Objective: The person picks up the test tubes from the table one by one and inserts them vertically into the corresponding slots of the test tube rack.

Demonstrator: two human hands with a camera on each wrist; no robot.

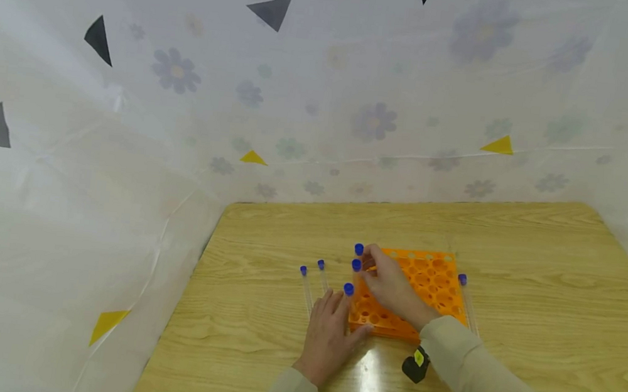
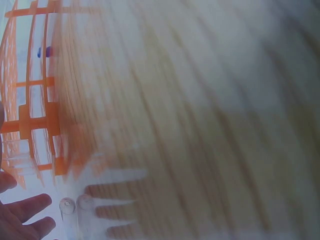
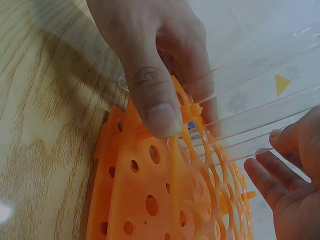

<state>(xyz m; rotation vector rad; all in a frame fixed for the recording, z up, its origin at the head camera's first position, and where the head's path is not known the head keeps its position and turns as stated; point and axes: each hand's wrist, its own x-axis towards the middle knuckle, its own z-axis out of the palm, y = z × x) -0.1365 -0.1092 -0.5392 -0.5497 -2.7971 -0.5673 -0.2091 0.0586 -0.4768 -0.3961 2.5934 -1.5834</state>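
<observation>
An orange test tube rack (image 1: 425,282) stands on the table, with several holes in its top. Three clear blue-capped test tubes (image 1: 348,289) stand along its left side. My left hand (image 1: 328,333) grips the near left corner, thumb against the front face and fingers along the side; in the right wrist view the thumb of this left hand (image 3: 155,65) lies on the orange plate. Reaching across the rack, my right hand (image 1: 393,286) pinches a standing tube at the far left, just by the blue caps. The right hand's fingers (image 3: 287,175) close around the tube's clear side.
Two capped tubes (image 1: 306,287) lie on the wooden table left of the rack, their round ends (image 2: 67,206) beside my left fingers. Another tube (image 1: 469,302) lies along the rack's right side. Translucent flower-printed sheeting (image 1: 300,106) rises behind and beside the table (image 1: 554,295).
</observation>
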